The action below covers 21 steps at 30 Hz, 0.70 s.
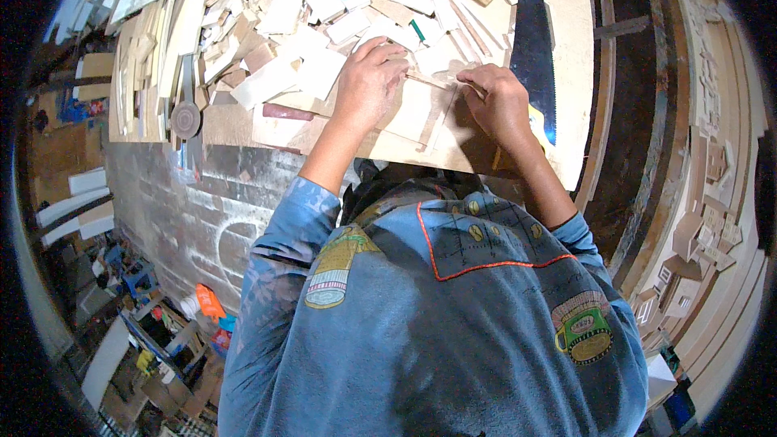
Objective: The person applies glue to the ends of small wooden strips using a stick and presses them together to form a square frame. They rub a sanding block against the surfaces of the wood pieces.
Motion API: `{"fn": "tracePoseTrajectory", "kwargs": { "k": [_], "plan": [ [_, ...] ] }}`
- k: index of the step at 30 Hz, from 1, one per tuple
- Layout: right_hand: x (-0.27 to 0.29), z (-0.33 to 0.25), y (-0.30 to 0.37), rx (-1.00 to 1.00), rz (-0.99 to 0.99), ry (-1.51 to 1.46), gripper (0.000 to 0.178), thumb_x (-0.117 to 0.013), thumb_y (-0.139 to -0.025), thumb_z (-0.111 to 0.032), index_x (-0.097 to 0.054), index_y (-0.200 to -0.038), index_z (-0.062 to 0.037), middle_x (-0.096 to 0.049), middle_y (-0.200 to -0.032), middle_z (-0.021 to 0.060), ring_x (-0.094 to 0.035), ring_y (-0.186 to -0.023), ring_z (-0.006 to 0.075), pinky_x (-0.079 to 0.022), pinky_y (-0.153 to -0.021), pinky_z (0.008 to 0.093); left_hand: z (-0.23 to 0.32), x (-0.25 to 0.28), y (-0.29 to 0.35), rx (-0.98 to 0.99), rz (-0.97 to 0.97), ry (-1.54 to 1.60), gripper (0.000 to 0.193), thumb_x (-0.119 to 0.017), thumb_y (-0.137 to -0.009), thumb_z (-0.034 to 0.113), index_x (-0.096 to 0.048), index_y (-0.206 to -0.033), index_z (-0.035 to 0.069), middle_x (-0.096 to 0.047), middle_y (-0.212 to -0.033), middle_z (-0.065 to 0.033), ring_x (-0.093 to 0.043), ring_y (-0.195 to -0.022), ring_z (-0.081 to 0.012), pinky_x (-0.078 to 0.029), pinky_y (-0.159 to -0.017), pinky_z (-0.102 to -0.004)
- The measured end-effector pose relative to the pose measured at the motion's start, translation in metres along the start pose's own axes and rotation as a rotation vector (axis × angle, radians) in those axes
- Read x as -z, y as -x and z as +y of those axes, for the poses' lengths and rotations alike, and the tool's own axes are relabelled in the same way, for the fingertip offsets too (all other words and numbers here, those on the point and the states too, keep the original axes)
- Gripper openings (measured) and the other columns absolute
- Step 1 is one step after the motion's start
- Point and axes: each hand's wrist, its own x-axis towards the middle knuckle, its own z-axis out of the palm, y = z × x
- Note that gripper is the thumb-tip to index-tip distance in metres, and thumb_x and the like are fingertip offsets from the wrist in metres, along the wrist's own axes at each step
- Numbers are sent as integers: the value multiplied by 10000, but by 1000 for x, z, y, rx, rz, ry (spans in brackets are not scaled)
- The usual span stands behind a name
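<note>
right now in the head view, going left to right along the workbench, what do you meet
round disc → heap of wood offcuts → left hand → thin wooden stick → right hand → handsaw blade

the worktop (566,73) is pale matt wood, strewn with rough-cut wooden offcuts (307,8). the thin stick (429,81) looks like bare wood. the saw (534,48) has a dark, dull metal blade. the sleeve (283,235) is soft blue printed cloth.
</note>
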Motion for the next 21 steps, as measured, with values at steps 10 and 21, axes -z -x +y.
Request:
{"fn": "tracePoseTrajectory", "kwargs": {
  "k": [10, 21],
  "plan": [
    [1, 4, 3, 6, 18, 20, 170, -687, -728, -29, -717, -886, -80, -685, -876, 104, -647, -830, 285, -524, -749, 354, -2, 1, 1, 83, 69, 81, 196, -692, -694, 11, -719, -873, 87, -664, -1036, -55, -567, -1083, -278, -469, -932, -366],
    [3, 7, 3, 3, 60, -11, 171, -682, -726, -14, -717, -883, -71, -686, -873, 110, -650, -821, 283, -524, -739, 350, -21, 30, 14, 494, 178, 376, 189, -700, -749, 48, -719, -937, 38, -659, -889, -98, -629, -833, -203, -485, -794, -297]
  ]
}}
